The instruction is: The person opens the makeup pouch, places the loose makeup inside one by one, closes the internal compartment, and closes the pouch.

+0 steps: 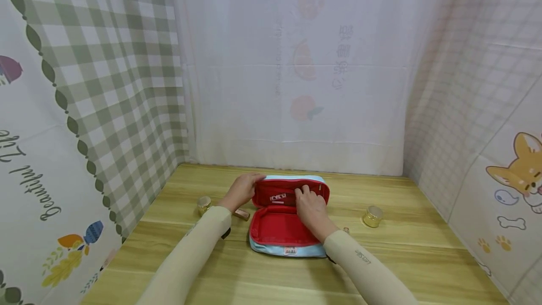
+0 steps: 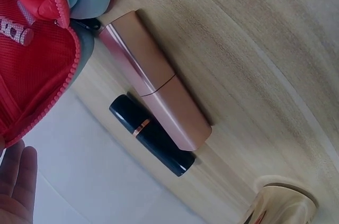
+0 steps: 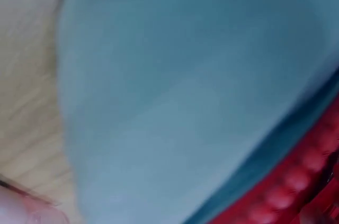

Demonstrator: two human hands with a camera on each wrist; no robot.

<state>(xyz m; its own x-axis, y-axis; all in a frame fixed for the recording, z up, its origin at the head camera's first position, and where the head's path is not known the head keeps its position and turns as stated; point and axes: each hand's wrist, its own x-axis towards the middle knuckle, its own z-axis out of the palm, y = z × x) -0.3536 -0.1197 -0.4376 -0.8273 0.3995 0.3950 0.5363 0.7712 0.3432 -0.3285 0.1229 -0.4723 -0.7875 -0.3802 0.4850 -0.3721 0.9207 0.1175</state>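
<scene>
So I've got the pouch (image 1: pixel 288 215) lying open flat on the tabletop (image 1: pixel 402 258), blue outside, red lining facing up; my left hand (image 1: pixel 242 191) is curled over the far left corner of the raised lid half, gripping that edge, which I reckon is what keeps the lid propped up instead of flopping shut; my right hand (image 1: pixel 311 207) is down inside, fingers bent and pressing at the mesh pocket on the lid's inner face, right by the little zipper there; can't honestly tell if those fingers are pinching the zip pull or just poking the mesh, the wrist view is a blue and red blur.

Stuff around my fingers: just to the outside of my left hand sit a rose-gold tube (image 2: pixel 153 78) and a black lipstick (image 2: pixel 151 135), side by side and touching, lying flat beside the pouch's corner so they don't roll; a bit further out from that hand is a gold jar (image 1: pixel 204 204); another gold jar (image 1: pixel 372 216) stands well apart on the far side of my right hand.
</scene>
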